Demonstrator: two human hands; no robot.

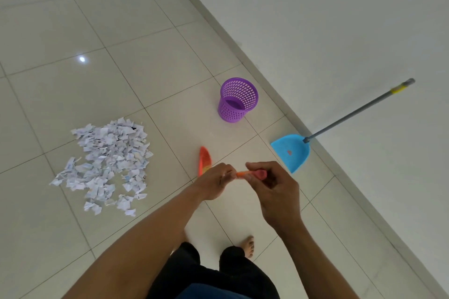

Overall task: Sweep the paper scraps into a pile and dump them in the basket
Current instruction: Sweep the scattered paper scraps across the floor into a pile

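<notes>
- My left hand [216,184] and right hand [274,187] both curl fingers [257,166] round the broom [204,159]'s handle, steadying it for sweeping.
- Paper scraps [107,160] lie loosely heaped on the floor [145,68], left.
- Dustpan [291,153] waits by the wall [340,31]; basket [238,100] stands beyond, open-topped.

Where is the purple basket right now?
In the head view, the purple basket stands upright right of centre, between the paper scraps on its left and the blue dustpan, nearer on its right.

bare forearms [145,233], bare feet [249,246], black trousers [233,272], blue shirt hem [206,292].
</notes>
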